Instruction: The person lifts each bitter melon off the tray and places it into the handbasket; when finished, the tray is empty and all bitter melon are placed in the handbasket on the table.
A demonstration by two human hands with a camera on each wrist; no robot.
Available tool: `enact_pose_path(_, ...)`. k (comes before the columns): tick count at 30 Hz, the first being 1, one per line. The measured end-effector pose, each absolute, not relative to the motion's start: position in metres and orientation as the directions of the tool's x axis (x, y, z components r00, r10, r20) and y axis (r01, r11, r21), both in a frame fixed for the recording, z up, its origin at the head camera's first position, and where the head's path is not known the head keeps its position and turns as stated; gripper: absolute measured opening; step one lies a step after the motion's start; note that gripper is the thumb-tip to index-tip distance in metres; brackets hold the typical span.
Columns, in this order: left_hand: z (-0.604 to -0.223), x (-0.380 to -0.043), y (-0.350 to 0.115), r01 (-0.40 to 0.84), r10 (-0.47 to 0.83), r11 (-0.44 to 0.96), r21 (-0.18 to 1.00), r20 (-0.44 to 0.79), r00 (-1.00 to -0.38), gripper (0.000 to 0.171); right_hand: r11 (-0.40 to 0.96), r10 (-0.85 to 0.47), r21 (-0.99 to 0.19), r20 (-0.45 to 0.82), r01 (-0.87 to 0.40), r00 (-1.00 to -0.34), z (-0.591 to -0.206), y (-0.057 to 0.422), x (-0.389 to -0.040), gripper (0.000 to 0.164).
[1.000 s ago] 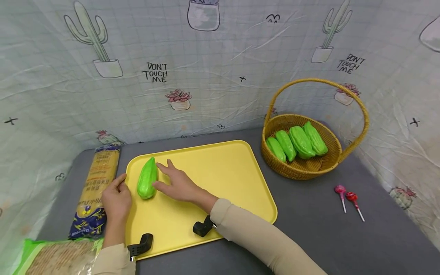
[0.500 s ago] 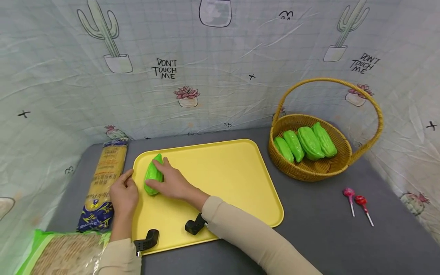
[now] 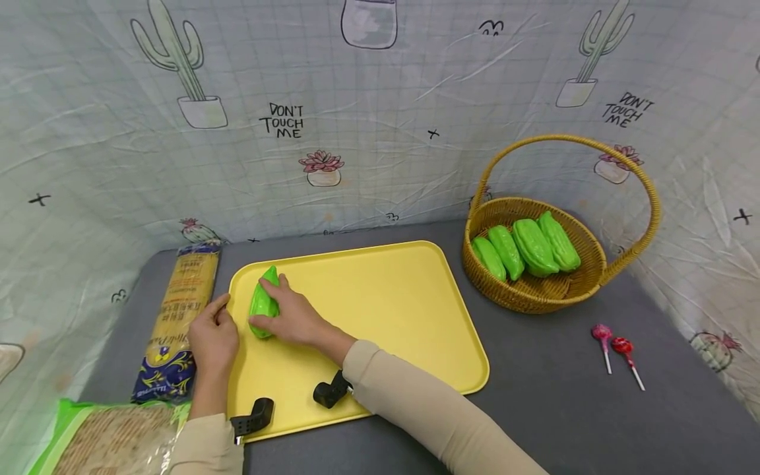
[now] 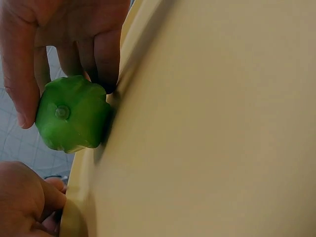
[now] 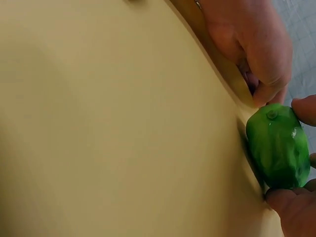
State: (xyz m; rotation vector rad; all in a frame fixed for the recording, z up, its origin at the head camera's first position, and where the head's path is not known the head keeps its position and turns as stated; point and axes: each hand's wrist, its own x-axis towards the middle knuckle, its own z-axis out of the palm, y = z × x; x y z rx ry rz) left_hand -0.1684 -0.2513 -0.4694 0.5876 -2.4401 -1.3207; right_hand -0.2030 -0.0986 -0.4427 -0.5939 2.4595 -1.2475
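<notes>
A glossy green bitter melon (image 3: 261, 305), ridged and pointed at one end, lies at the left side of the yellow tray (image 3: 380, 310). My right hand (image 3: 297, 315) holds it, with the thumb on the near side and the fingers across it. In the left wrist view its stem end faces the camera, and the fingers span the bitter melon (image 4: 74, 116). At the tray's left rim is my left hand (image 3: 215, 340), fingers curled at the edge and pinching it. The right wrist view shows that left hand (image 5: 256, 49) just beyond the bitter melon.
A wicker basket (image 3: 513, 300) with a tall handle holds several green bitter melons (image 3: 534, 247) at the back right. Two lollipops (image 3: 617, 346) lie before it. A pasta packet (image 3: 178, 310) and a clear-and-green bag (image 3: 113, 439) are at left. Patterned cloth (image 3: 380, 132) stands behind.
My right hand has moved from beside the bitter melon onto it and now grips it. The left hand stays at the tray's rim. The head view has shifted slightly.
</notes>
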Motion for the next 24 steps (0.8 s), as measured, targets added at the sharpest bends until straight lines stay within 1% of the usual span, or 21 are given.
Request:
enact_pose_path(9, -0.4694, -0.1687, -0.251, -0.201, -0.491, 0.492, 0.847, 0.079, -0.868, 0.042, 0.548, -0.486, -0.808, -0.1, -0.214, -0.868, -0.4414, -0.0985, -0.2024, 0.076)
enact_pose_path(17, -0.4698, -0.1693, -0.2511, -0.217, -0.491, 0.481, 0.849, 0.056, -0.869, 0.044, 0.544, -0.489, -0.817, -0.123, -0.191, -0.864, -0.4403, -0.0966, -0.2017, 0.077)
enact_pose_path(24, -0.4705, -0.17, -0.251, -0.216, -0.496, 0.486, 0.847, 0.064, -0.866, 0.044, 0.526, -0.489, -0.833, -0.132, -0.171, -0.862, -0.4389, -0.0934, -0.2008, 0.078)
